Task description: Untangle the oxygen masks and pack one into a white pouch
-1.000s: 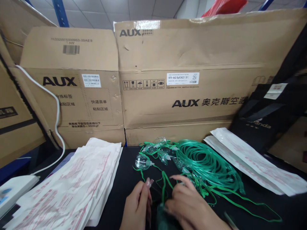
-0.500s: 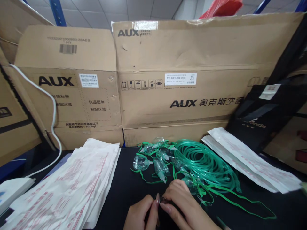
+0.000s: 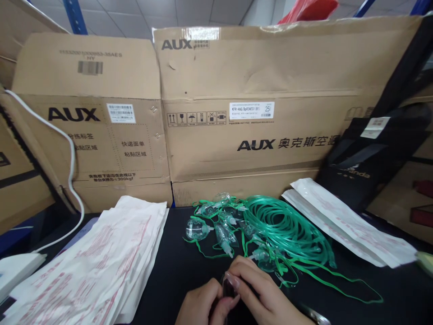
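My left hand (image 3: 206, 303) and my right hand (image 3: 252, 286) meet at the bottom middle of the head view. Both are closed, fingertips pinching a small see-through piece (image 3: 229, 288) that looks dark against the table. Its kind cannot be made out, as fingers cover most of it. Just beyond my right hand lie several clear plastic face masks (image 3: 198, 229) with green elastic straps (image 3: 352, 279). A coil of green tubing (image 3: 287, 225) rests beside them to the right.
White printed pouches (image 3: 91, 257) lie stacked on the left of the black table (image 3: 162, 271); more pouches (image 3: 352, 225) lie at right. Cardboard (image 3: 243, 149) stands along the back. A white cable (image 3: 72, 167) hangs at left. A shiny object (image 3: 316, 316) pokes out by my right wrist.
My right fingers have shifted on the small piece, and more of it shows between my hands. The whole view has moved slightly. The masks and tubing lie as before.
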`<state>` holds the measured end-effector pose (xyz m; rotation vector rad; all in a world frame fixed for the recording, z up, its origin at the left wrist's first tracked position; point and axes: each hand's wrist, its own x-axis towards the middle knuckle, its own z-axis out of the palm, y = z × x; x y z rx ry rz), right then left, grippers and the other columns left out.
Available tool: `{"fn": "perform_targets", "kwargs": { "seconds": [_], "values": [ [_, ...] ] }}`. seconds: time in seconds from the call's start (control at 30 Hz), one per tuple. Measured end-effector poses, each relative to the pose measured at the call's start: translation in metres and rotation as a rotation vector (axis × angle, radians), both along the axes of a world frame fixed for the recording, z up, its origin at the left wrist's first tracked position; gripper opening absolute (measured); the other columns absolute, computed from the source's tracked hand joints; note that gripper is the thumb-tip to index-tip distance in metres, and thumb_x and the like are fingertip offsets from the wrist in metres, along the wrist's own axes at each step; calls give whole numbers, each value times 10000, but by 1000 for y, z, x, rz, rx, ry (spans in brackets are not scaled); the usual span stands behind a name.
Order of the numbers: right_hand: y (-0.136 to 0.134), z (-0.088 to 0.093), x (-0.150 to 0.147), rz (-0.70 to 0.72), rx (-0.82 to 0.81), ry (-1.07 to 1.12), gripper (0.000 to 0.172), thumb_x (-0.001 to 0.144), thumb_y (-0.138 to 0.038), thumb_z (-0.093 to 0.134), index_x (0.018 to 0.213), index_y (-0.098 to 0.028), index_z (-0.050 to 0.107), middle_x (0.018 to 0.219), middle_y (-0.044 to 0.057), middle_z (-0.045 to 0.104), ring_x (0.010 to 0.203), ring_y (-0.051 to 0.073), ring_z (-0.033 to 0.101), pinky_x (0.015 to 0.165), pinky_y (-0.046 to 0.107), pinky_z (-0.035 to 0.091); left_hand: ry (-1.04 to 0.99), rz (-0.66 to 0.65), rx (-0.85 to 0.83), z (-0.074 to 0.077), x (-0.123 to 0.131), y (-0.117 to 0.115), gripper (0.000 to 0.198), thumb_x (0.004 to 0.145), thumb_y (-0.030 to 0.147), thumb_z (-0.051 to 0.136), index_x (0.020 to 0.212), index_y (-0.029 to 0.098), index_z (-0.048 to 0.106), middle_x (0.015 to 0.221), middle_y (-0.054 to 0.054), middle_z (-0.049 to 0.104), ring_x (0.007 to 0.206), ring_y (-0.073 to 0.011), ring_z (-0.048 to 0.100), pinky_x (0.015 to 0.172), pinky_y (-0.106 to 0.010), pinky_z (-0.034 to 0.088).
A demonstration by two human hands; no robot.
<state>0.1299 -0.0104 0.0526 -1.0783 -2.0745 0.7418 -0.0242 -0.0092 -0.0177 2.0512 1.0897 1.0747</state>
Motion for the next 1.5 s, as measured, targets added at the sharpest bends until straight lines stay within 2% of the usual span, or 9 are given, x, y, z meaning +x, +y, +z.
{"fn": "perform_targets", "kwargs": {
  "seconds": [0.2,0.4,0.57,0.8,0.97,1.17,1.27,1.4,1.5],
  "values": [
    [8,3,5,44,-56,65,200,864,-315,487,798,-171,610,749,24,535,717,138,529,677,252,436,54,-29,-96,5,1,4,192,851,259,352,675,220,419,484,61,463,401,-101,467,421,-184,332],
    [4,10,7,57,133,-145,158,861,-278,491,770,-183,578,759,29,573,748,157,511,763,318,407,249,-35,50,6,-2,6,177,836,196,406,686,206,498,540,-3,622,452,-132,576,447,-189,395],
    [4,9,8,27,117,-204,182,885,-229,437,738,-193,537,744,12,572,731,147,503,771,309,406,270,-23,152,6,-2,4,160,830,151,422,760,192,559,609,-24,665,496,-135,608,487,-183,438],
    [6,5,6,-34,63,-155,251,888,-245,436,659,-190,524,679,4,549,745,154,490,716,267,402,255,-63,32,16,-1,3,188,828,147,418,722,173,571,583,-14,620,460,-116,553,454,-166,402],
    [9,5,6,-68,-52,-78,292,860,-285,483,589,-179,502,625,-8,521,736,155,494,722,275,395,213,-94,5,20,-2,5,230,839,163,405,671,180,561,548,8,575,455,-106,532,453,-161,378],
    [15,-1,7,-7,-353,62,372,845,-452,452,600,-173,473,552,-34,473,516,107,466,529,224,382,114,-64,0,1,-1,7,264,831,207,407,600,194,533,513,18,554,428,-102,512,437,-164,374],
    [15,-1,7,-9,-348,83,387,833,-479,460,604,-169,494,551,-34,478,518,103,471,522,214,385,25,-16,-63,-3,0,7,249,833,227,402,638,193,553,522,26,544,380,-84,480,387,-155,361],
    [16,1,8,-41,-280,109,324,848,-456,443,828,-174,600,646,-10,535,562,117,510,555,231,430,-133,122,-101,7,-3,12,216,831,259,447,761,182,637,619,10,568,432,-93,531,430,-175,427],
    [19,2,11,-102,-245,143,337,853,-447,435,1026,-191,570,641,-15,538,561,123,516,561,242,447,-210,192,-145,16,-9,19,212,816,266,481,852,196,677,720,-17,611,575,-140,609,532,-228,500]
  ]
}}
